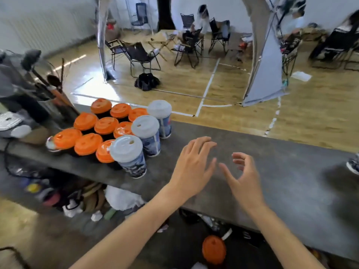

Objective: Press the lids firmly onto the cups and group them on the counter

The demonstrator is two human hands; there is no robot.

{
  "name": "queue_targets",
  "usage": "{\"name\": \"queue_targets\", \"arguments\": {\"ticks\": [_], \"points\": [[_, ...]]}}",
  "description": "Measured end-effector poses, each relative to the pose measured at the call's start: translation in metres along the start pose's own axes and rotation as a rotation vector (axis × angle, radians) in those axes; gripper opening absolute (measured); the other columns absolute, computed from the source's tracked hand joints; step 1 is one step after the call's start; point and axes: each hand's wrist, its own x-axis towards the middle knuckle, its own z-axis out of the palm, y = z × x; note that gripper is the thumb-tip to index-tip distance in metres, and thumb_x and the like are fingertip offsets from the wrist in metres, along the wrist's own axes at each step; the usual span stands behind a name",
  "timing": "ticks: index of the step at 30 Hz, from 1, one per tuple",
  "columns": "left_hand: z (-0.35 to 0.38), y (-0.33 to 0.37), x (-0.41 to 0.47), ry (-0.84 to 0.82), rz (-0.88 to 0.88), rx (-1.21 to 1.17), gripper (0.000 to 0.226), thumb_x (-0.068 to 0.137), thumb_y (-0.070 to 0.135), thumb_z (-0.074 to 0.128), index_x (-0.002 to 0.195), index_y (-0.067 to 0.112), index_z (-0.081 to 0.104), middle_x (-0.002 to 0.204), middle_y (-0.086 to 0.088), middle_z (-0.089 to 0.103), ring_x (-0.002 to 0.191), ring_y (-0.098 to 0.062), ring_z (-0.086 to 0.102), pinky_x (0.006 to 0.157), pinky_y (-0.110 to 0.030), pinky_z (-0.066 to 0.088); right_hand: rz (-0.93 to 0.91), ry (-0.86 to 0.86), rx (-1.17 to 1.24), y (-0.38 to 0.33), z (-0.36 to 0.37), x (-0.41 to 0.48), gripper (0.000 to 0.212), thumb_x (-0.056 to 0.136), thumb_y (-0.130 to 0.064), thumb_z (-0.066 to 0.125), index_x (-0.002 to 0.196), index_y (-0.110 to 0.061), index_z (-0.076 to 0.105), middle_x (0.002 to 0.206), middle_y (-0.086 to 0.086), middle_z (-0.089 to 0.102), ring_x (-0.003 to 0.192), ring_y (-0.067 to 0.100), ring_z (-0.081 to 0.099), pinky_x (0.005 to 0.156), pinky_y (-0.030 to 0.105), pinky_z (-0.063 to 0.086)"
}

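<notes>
The lidded cups [105, 126] are standing upright in a tight cluster at the left end of the bench [281, 171], with three white-lidded ones along its right side. The whole cluster is lying to the left of both hands. The left hand [192, 169] is hovering nearer it, fingers spread and holding nothing. The right hand [242, 177] is hanging just beside, fingers loosely curled and empty. Another cup [354, 164] is peeking in at the far right, well apart, so it is probably the right hand's reach.

Lidded cups [120, 133] grouped on counter [272, 171]
</notes>
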Motion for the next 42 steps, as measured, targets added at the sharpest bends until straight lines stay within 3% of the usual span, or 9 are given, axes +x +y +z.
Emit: {"name": "queue_targets", "arguments": {"ticks": [6,12,19,24,27,30,34,39,42], "points": [[-0.072,-0.045,-0.031,0.244,-0.200,0.256,0.052,0.089,0.028,0.075,0.134,0.008,0.058,0.138,-0.009,0.057,0.130,-0.031,0.052,0.111,-0.044,0.041,-0.124,-0.182,0.033,-0.035,0.059,0.006,0.052,0.086,-0.039,0.076,0.128,-0.023,0.051,0.123,-0.008,0.055,0.116,0.004,0.053,0.093,0.012,0.038],[-0.097,-0.102,-0.059,0.144,-0.539,0.463,0.085,0.078,0.066,0.066,0.137,0.007,0.050,0.150,-0.019,0.046,0.144,-0.044,0.037,0.121,-0.061,0.024,-0.184,-0.281,0.050,-0.049,0.083,0.000,0.053,0.085,-0.041,0.076,0.128,-0.026,0.050,0.125,-0.012,0.055,0.117,-0.002,0.052,0.093,0.002,0.034],[-0.098,-0.101,-0.078,0.280,-0.458,0.394,0.069,0.074,0.038,0.088,0.127,0.009,0.056,0.132,-0.012,0.056,0.128,-0.034,0.050,0.124,-0.046,0.015,-0.225,-0.327,0.017,-0.050,0.079,-0.007,0.050,0.085,-0.040,0.077,0.126,-0.025,0.053,0.120,-0.015,0.058,0.115,-0.002,0.054,0.097,0.012,0.041],[-0.100,-0.062,-0.078,0.284,-0.369,0.109,0.064,0.076,0.046,0.083,0.124,0.013,0.059,0.129,-0.003,0.054,0.121,-0.024,0.050,0.106,-0.035,0.041,-0.239,-0.472,0.012,-0.055,0.058,-0.016,0.061,0.082,-0.052,0.075,0.133,-0.032,0.047,0.129,-0.024,0.054,0.123,-0.005,0.050,0.103,0.015,0.040],[-0.104,-0.030,-0.053,0.297,-0.362,-0.154,0.063,0.075,0.056,0.078,0.123,0.021,0.058,0.126,0.007,0.055,0.120,-0.014,0.052,0.099,-0.022,0.042,-0.240,-0.605,0.071,-0.064,0.041,-0.014,0.074,0.079,-0.053,0.080,0.139,-0.036,0.041,0.134,-0.024,0.056,0.128,-0.002,0.051,0.104,0.015,0.040],[-0.114,-0.003,-0.006,0.313,-0.354,-0.400,0.060,0.074,0.050,0.086,0.121,0.032,0.055,0.120,0.014,0.056,0.113,-0.003,0.053,0.088,-0.013,0.042,-0.216,-0.523,0.165,-0.083,0.015,0.000,0.072,0.077,-0.043,0.083,0.136,-0.031,0.045,0.124,-0.024,0.063,0.117,-0.002,0.059,0.094,0.012,0.045],[-0.123,0.020,0.072,0.270,-0.290,-0.524,0.062,0.074,0.053,0.088,0.120,0.038,0.050,0.120,0.010,0.059,0.109,-0.011,0.059,0.080,-0.030,0.055,-0.261,-0.265,0.186,-0.114,-0.036,0.045,0.060,0.075,-0.026,0.085,0.121,-0.040,0.049,0.110,-0.023,0.067,0.098,-0.011,0.064,0.079,0.008,0.047],[-0.132,0.048,0.157,0.178,-0.205,-0.809,0.061,0.068,0.071,0.077,0.115,0.044,0.050,0.120,0.019,0.061,0.105,-0.006,0.069,0.083,-0.040,0.063,-0.367,-0.106,0.137,-0.148,-0.118,0.103,0.075,0.064,-0.047,0.085,0.128,-0.042,0.048,0.117,-0.012,0.067,0.103,0.013,0.070,0.088,0.039,0.059],[-0.139,0.072,0.197,0.093,-0.181,-0.995,0.044,0.089,0.056,0.071,0.119,0.030,0.053,0.129,0.003,0.062,0.107,-0.017,0.072,0.084,-0.043,0.064,-0.451,-0.037,0.169,-0.172,-0.161,0.123,0.075,0.065,-0.048,0.088,0.128,-0.045,0.048,0.122,-0.006,0.065,0.108,0.022,0.070,0.088,0.043,0.059]]}}
